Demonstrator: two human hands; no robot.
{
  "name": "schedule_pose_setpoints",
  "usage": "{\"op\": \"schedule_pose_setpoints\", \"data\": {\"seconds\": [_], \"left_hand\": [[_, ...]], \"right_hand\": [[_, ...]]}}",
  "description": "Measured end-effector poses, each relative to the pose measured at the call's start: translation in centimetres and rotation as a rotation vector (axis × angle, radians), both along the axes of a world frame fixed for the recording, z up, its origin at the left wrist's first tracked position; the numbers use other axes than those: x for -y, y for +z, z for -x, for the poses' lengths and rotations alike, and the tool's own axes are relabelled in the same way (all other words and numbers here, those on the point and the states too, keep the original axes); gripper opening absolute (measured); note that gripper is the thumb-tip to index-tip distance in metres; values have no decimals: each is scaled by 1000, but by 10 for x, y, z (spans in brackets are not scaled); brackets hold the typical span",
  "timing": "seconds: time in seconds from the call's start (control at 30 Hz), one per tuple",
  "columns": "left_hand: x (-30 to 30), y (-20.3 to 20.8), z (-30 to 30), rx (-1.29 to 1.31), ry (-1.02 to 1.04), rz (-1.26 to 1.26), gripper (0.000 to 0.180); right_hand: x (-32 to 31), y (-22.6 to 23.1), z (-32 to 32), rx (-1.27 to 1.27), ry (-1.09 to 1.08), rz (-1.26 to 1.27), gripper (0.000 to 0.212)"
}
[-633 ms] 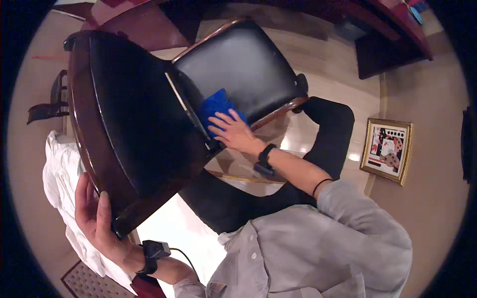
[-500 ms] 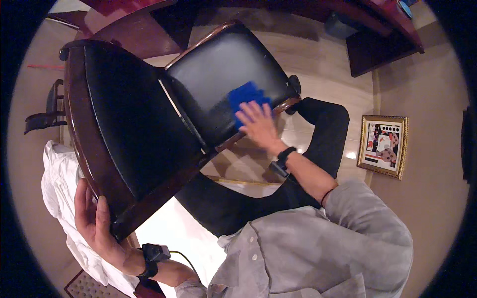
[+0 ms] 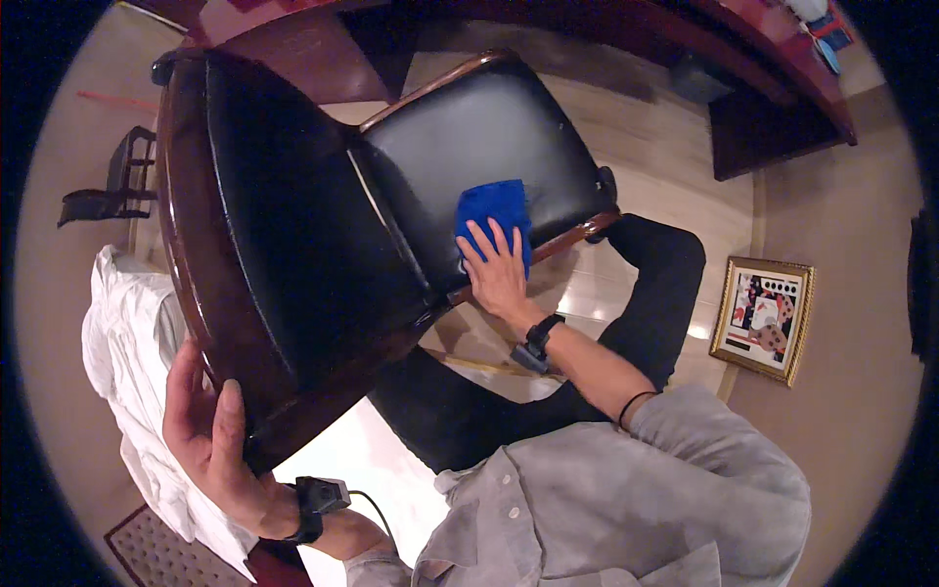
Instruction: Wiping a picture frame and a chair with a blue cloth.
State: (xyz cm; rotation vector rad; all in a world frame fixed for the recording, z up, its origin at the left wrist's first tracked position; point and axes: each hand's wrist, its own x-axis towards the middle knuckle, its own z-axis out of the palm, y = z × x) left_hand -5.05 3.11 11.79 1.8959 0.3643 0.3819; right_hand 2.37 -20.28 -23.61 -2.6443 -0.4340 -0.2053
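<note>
A chair (image 3: 293, 225) with black padded back and seat in a dark, glossy wooden frame leans across the space in front of me. On its seat (image 3: 469, 137) lies a blue cloth (image 3: 499, 203), partly folded, close to the wooden side edge. My right hand (image 3: 497, 277) rests flat on the cloth with fingers spread, pressing it to the seat. At the lower left, my left hand (image 3: 217, 445) grips the outer wooden edge of the chair back; its thumb is in front and its other fingertips are partly hidden behind the frame.
White fabric (image 3: 132, 342) is draped beyond my left hand. Further left stands another dark chair (image 3: 122, 181). A dark red desk (image 3: 782, 122) spans the far side. A gold-framed picture (image 3: 766, 318) leans by the right wall. My legs (image 3: 650, 284) are beside the chair.
The whole scene has shifted slightly right and down in view. My right hand and the cloth have slid a little toward the chair back, and the cloth looks flatter. My left hand keeps its grip.
</note>
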Motion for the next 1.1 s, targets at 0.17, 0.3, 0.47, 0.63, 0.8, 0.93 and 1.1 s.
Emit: {"op": "schedule_pose_setpoints", "data": {"seconds": [0.17, 0.3, 0.47, 0.63, 0.8, 0.93, 1.1], "left_hand": [[9, 4, 3, 13, 25, -20, 59], [4, 5, 0, -19, 2, -15, 60], [4, 0, 5, -32, 73, 51, 54], [4, 1, 3, -41, -20, -52, 51], [9, -1, 8, 4, -21, -30, 57], [7, -1, 9, 5, -83, -95, 55], [2, -3, 15, 43, -125, -83, 49]], "right_hand": [[43, 7, -80, 116, 253, 50, 48], [98, -2, -180, 116, -207, 185, 56], [102, -9, -201, -18, -365, 43, 56], [35, 3, -65, -37, -14, 169, 54], [46, 7, -129, 78, 24, 177, 45], [51, 0, -248, 62, -120, 178, 48], [48, 5, -333, -162, -112, 181, 56]]}}
